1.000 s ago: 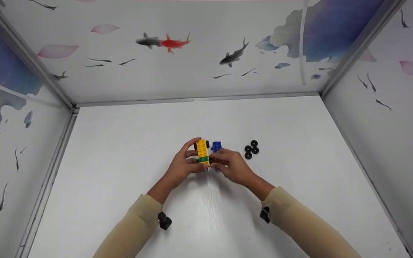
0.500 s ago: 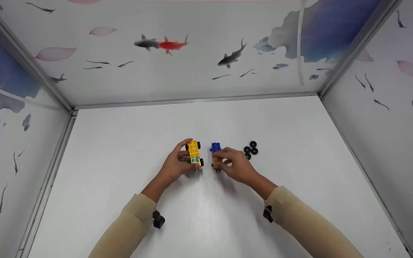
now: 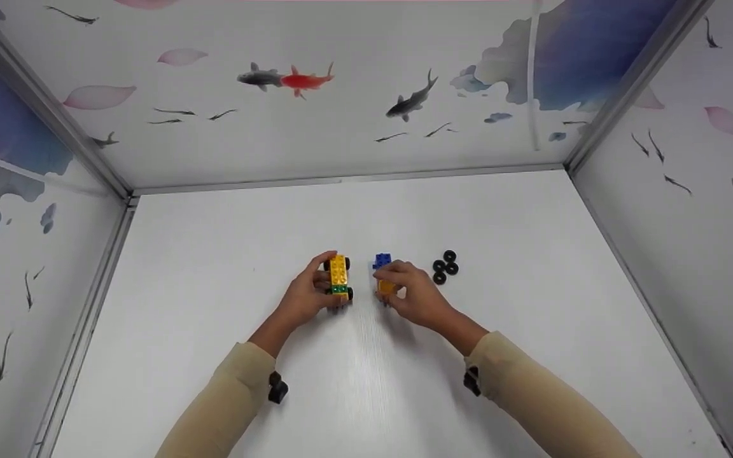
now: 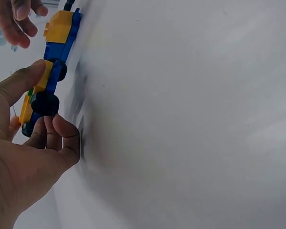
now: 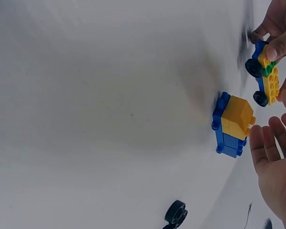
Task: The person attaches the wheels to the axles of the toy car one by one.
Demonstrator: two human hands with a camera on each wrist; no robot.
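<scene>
My left hand grips a toy car of yellow, green and blue bricks with black wheels. In the left wrist view, its thumb presses one side of the car and the fingers curl at the other end. My right hand hovers over a second brick vehicle, blue with a yellow block, partly hidden under it in the head view. The right wrist view shows this vehicle upright on the table, no wheels visible on it, and the right fingers loosely extended beside it, apparently not holding it.
Several loose black wheels lie in a cluster right of my right hand on the white table. Printed panels wall the table at the back and both sides.
My left hand has carried the toy car left and lowered it slightly, away from the right hand. The right hand has come off the car's side and stays by the blue and yellow vehicle.
</scene>
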